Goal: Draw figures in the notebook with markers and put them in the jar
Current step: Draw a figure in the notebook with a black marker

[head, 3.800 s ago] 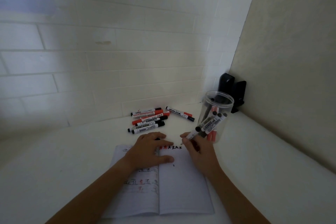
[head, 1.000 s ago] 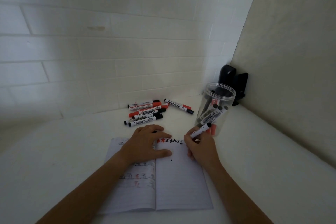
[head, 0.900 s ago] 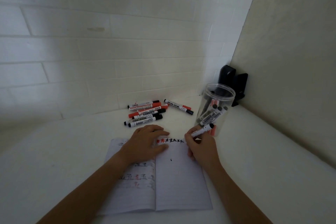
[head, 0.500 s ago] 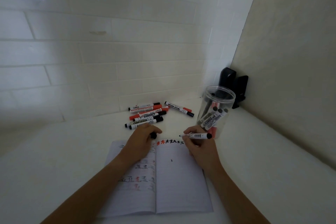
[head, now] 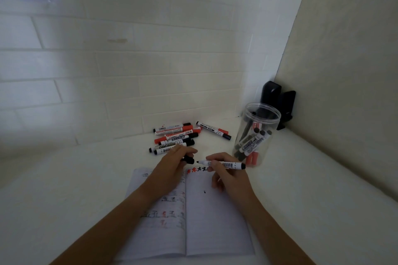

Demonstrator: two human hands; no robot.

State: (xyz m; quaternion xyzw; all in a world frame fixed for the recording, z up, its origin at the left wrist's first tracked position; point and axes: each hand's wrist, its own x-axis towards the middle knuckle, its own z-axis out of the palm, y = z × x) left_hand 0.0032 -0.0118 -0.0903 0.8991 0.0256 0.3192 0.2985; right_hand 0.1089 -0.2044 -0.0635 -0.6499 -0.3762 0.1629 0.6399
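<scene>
the right hand (head: 228, 175) grips a black marker (head: 221, 163) level over the notebook (head: 215, 221), tip toward the cap (head: 189, 160) the left hand (head: 172, 168) pinches. drawing looks done; next, cap it and drop it in the jar (head: 256, 135) nearby.

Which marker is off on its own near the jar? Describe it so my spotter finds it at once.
Start at the clear jar in the corner. Left of it a lone marker lies flat and slanted on the table. Unlike the bunched pile of markers further left, it lies apart, touching none.
</scene>
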